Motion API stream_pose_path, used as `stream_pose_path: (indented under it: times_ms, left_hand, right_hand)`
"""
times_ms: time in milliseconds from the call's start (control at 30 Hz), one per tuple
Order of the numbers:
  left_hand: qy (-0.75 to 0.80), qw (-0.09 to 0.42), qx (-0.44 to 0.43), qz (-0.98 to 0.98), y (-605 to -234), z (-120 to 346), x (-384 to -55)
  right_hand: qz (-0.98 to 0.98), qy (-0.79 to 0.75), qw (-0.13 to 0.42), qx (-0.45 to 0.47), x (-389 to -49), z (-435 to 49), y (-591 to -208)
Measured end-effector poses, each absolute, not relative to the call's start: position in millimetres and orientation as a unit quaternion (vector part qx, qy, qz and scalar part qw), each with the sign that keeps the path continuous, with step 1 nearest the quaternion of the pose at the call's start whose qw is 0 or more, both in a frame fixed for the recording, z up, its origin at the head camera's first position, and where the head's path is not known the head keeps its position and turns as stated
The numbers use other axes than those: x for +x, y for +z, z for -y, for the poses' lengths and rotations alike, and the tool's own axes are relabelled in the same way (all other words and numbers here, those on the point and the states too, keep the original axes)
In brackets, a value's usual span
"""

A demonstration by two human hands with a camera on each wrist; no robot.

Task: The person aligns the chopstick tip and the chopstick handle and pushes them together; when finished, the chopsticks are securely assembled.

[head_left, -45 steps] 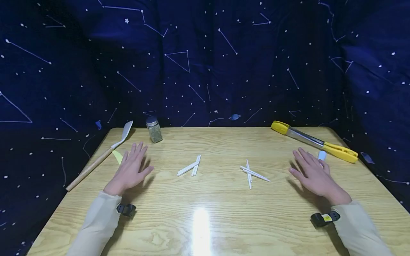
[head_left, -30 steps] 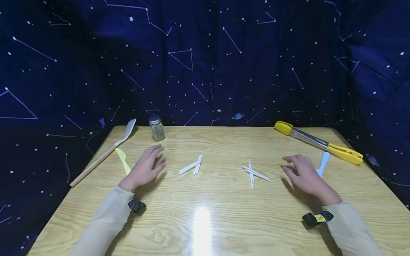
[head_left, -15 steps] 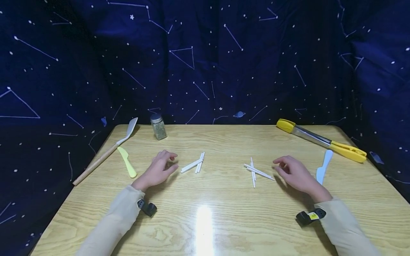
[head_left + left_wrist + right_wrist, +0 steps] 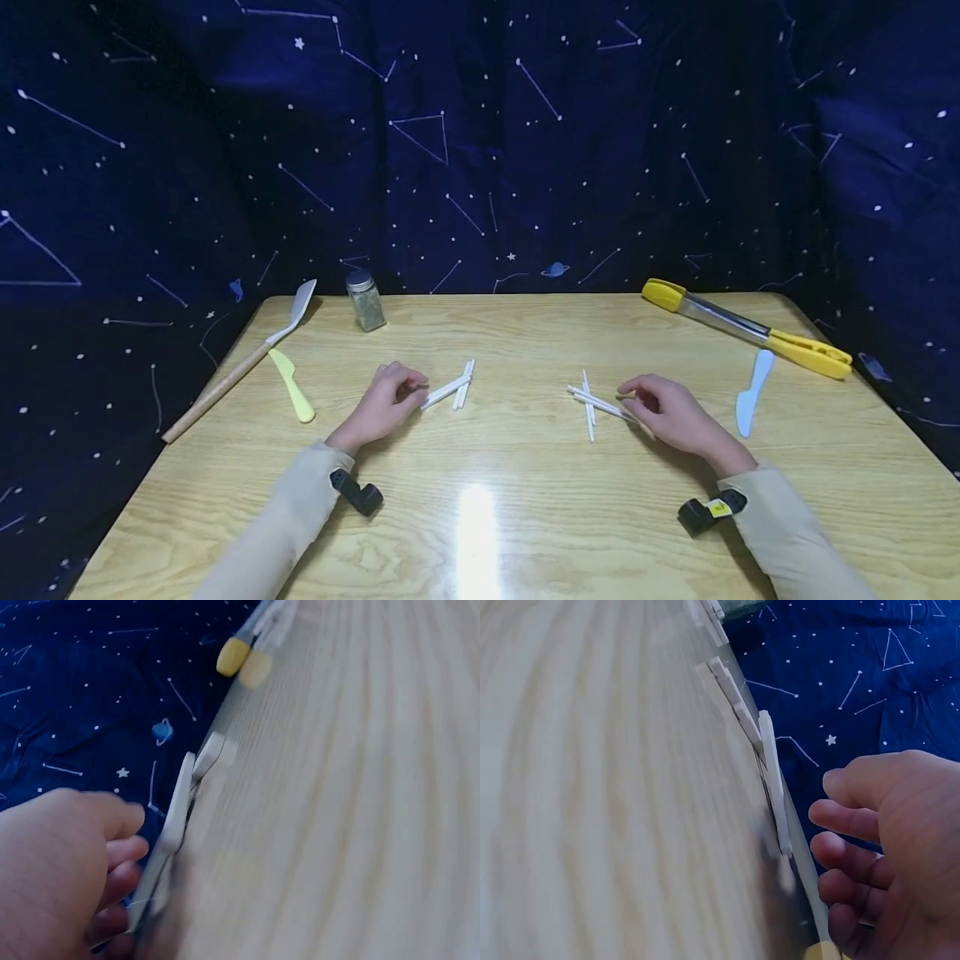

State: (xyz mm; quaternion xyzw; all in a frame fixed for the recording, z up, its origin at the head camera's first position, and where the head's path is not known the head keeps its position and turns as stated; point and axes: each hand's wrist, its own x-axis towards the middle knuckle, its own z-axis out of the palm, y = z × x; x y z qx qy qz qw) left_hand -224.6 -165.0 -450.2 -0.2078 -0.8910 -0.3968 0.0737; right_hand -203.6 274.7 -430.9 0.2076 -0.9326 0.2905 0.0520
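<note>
Two small groups of slim white sticks lie crossed on the wooden table, one left of centre and one right of it. My left hand (image 4: 381, 402) is at the near left end of the left group of sticks (image 4: 450, 390), thumb and fingers bent with a gap between them. In the left wrist view its fingertips stop beside a white stick (image 4: 178, 802). My right hand (image 4: 678, 414) comes in at the right end of the right group of sticks (image 4: 596, 402), fingers bent toward the thumb. The right wrist view shows space between its fingertips and the nearest stick (image 4: 774, 784).
At left lie a spatula (image 4: 228, 383) with a wooden handle and a yellow plastic knife (image 4: 295, 388). A spice jar (image 4: 366, 302) stands at the back. Yellow-ended tongs (image 4: 723, 318) and a blue plastic knife (image 4: 752, 394) lie at right. A dark starry curtain (image 4: 480, 150) hangs behind.
Both hands have moved inward from the table's sides to the sticks, their spread fingers bending on the way. The two plastic knives have come out from behind the hands. The sticks have stayed put.
</note>
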Motion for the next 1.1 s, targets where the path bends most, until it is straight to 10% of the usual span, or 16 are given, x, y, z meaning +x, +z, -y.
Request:
stream_pose_path:
  times_ms: [1100]
  left_hand:
    - [-0.374, 0.125, -0.192, 0.899, -464.8, 157.5, -227.2]
  right_hand:
    - [0.903, 0.374, 0.103, 0.183, -201.1, -253.4, -457.2]
